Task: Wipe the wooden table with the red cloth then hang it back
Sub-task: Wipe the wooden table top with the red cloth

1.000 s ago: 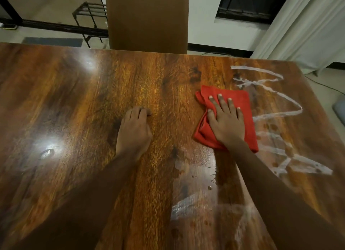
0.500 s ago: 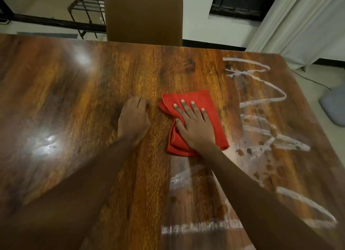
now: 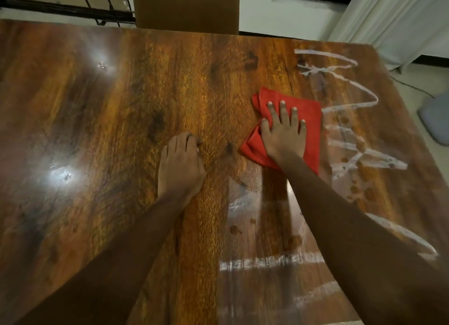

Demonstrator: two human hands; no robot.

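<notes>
From the head view we look down on the wooden table (image 3: 97, 111), its glossy top catching two bright glares of light on the left side. The red cloth (image 3: 309, 116) lies folded and bunched on the right half of the table, at the inner edge of a patch of white streaks (image 3: 347, 103) that zigzag towards the far right corner. More smeared streaks and brown droplets (image 3: 354, 191) sit nearer us, on both sides of the right forearm.

The right hand (image 3: 283, 135) lies flat on the cloth, its fingers straight and slightly spread, the palm pressing the fabric onto the wood; it curls round nothing. The left hand (image 3: 181, 165) rests on bare wood just to the left of the cloth, apart from it, with its fingers curled under and nothing in them. Both forearms reach in from the bottom edge, and the right one hides part of the wet patch.

Beyond the far edge we see a brown chair back (image 3: 187, 6) pushed close to the table, a dark metal rack (image 3: 109, 1) on the floor to its left, and a pale curtain (image 3: 393, 18) at the upper right. A blue-grey object (image 3: 435, 120) lies on the floor off the table's right side; we cannot tell what it is.
</notes>
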